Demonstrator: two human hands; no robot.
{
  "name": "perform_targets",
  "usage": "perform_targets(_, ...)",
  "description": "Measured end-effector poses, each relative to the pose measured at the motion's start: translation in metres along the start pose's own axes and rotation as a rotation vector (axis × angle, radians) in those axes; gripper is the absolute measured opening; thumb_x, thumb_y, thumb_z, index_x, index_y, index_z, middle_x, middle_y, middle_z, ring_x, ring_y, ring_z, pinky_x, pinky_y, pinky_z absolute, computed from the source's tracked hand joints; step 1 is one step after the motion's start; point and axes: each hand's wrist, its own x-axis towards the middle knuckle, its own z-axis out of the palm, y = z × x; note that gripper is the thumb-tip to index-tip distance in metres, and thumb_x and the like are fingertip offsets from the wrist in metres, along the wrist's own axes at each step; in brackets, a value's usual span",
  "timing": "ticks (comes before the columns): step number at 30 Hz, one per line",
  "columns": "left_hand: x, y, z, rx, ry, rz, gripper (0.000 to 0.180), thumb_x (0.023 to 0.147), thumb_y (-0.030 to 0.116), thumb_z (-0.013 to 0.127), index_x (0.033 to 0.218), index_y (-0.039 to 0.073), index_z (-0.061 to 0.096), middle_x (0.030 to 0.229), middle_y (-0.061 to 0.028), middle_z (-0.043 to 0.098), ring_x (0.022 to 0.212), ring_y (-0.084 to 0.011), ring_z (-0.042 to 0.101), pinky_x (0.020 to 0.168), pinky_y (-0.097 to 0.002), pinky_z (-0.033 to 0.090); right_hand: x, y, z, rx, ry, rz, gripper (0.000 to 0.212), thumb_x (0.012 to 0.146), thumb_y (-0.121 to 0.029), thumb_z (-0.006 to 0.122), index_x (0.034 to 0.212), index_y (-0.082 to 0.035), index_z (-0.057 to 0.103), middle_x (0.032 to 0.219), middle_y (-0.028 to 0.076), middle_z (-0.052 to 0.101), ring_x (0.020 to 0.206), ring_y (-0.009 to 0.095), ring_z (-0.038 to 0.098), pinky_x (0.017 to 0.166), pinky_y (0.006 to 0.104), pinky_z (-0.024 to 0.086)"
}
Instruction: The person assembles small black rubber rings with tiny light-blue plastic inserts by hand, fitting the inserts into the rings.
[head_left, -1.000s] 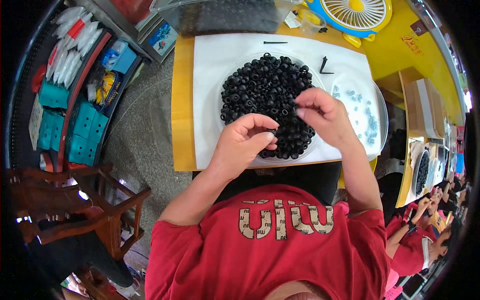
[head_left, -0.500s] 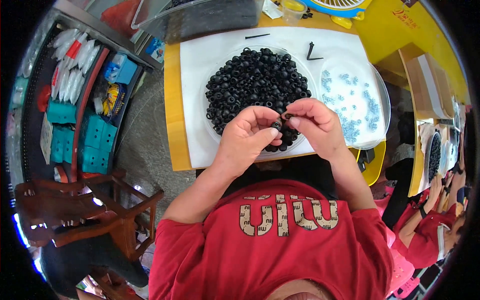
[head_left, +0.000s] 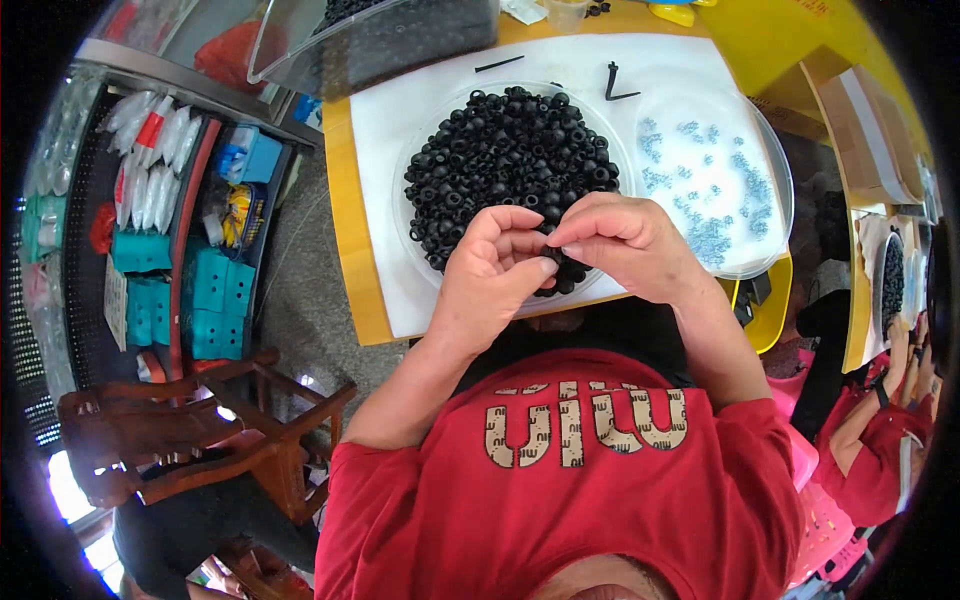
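A heap of small black hollow round parts [head_left: 510, 150] fills a clear round tray [head_left: 402, 190] on the table. Over the heap's near edge, my left hand [head_left: 498, 262] is closed, thumb and curled fingers around a black hollow part that is mostly hidden now. Beside it, touching or nearly so, my right hand [head_left: 632, 245] pinches thumb and forefinger together at that part; whatever lies between those fingertips is too small to make out. To the right is a second clear round tray [head_left: 783, 190] with scattered small pale blue clear pieces [head_left: 710, 240].
A bent black tool [head_left: 612, 92] and a thin black stick [head_left: 498, 63] lie on the white sheet [head_left: 375, 150]. A clear bin [head_left: 420, 50] stands at the back left. Left are shelves with teal boxes [head_left: 222, 300] and a wooden chair [head_left: 270, 430]. Another person's arm [head_left: 868, 420] works at right.
My right hand has moved left and closer to my left hand, its fingertips now meeting the left fingers. The black part, seen plainly before, is mostly covered. The whole view has shifted slightly.
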Motion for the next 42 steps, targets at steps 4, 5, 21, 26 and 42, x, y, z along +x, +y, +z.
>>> perform_targets(4,-0.001,0.000,0.001,0.015,0.041,-0.010,0.037,0.070,-0.005,0.055,0.103,0.001,0.038,0.088,-0.0097,0.053,0.074,-0.0121,0.053,0.066,-0.0243,0.048,0.004,-0.009,0.004,0.038,0.007,0.178,0.011,0.070,0.003,0.057,0.080,-0.002,0.059,0.076,0.004,0.057,0.070,0.013,0.055,0.061,0.0226,0.043)
perform_targets(5,-0.001,0.001,0.002,0.016,0.041,-0.012,0.037,0.070,-0.005,0.055,0.103,0.001,0.038,0.088,-0.0097,0.053,0.074,-0.0121,0.053,0.066,-0.0243,0.048,0.004,-0.010,0.002,0.015,-0.001,0.179,0.010,0.070,0.002,0.057,0.080,-0.002,0.059,0.075,0.004,0.057,0.069,0.013,0.055,0.060,0.0227,0.043)
perform_targets(21,0.001,-0.004,0.002,0.014,0.036,-0.057,0.037,0.070,-0.006,0.054,0.102,-0.001,0.038,0.086,-0.0115,0.054,0.073,-0.0142,0.055,0.064,-0.0246,0.048,0.010,-0.008,-0.006,-0.407,-0.128,-0.215,0.014,0.068,-0.001,0.055,0.082,-0.005,0.057,0.073,0.007,0.057,0.069,0.021,0.057,0.060,0.0291,0.045)
perform_targets(26,0.003,-0.003,0.003,-0.053,0.047,-0.073,0.035,0.070,-0.006,0.054,0.101,0.000,0.038,0.086,-0.0117,0.054,0.072,-0.0149,0.056,0.063,-0.0249,0.049,0.007,-0.016,-0.004,-0.350,-0.091,-0.011,0.021,0.068,-0.002,0.056,0.089,-0.005,0.054,0.075,0.007,0.057,0.069,0.021,0.057,0.061,0.0282,0.046)
perform_targets(42,0.003,0.003,-0.001,-0.107,0.009,-0.079,0.035,0.073,-0.004,0.053,0.104,0.000,0.037,0.088,-0.0134,0.054,0.075,-0.0180,0.057,0.067,-0.0292,0.050,0.005,0.005,-0.007,-0.095,0.021,-0.070,0.008,0.071,-0.006,0.057,0.078,-0.005,0.059,0.074,0.007,0.059,0.070,0.020,0.057,0.061,0.0267,0.045)
